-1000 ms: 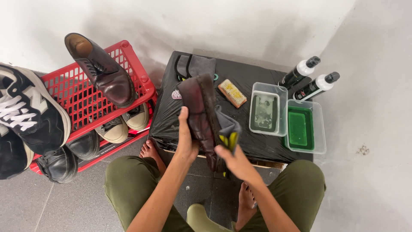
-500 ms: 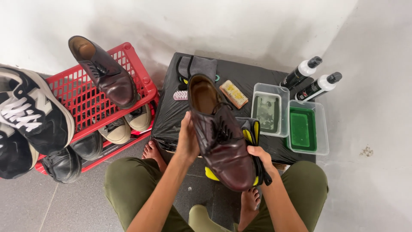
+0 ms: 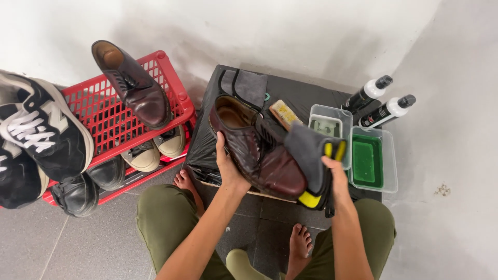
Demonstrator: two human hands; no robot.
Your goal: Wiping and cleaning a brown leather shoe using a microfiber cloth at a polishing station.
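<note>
Since half a second ago the brown leather shoe (image 3: 257, 150) has swung round, its toe now pointing toward the person's right and its laced upper turned to the camera; the grey cloth with yellow edging (image 3: 311, 161) has come up from beneath it and now drapes over the toe end. The left hand (image 3: 228, 168) grips the shoe along its near side by the heel quarter, fingers curled up over the rim; the right hand (image 3: 334, 176) is closed on the cloth, pressing it against the toe cap. The shoe is held just above the front edge of the black-covered box (image 3: 207, 150), over the person's lap.

Judging from this grip, wiping well calls for the left hand to keep the shoe steady while the cloth works in short strokes along the leather, staying off the laces; the trailing cloth should be kept bunched so it does not drag.

On the box lie a folded grey cloth (image 3: 249, 85), a wooden brush (image 3: 284, 114), a clear tub (image 3: 329, 124) and a tub with green contents (image 3: 371, 161); two black bottles with white tops (image 3: 384, 103) lie beside them. A red plastic rack (image 3: 104, 119) to the left carries another brown shoe (image 3: 132, 85), sneakers and black shoes; the floor is grey tile, the walls white.
</note>
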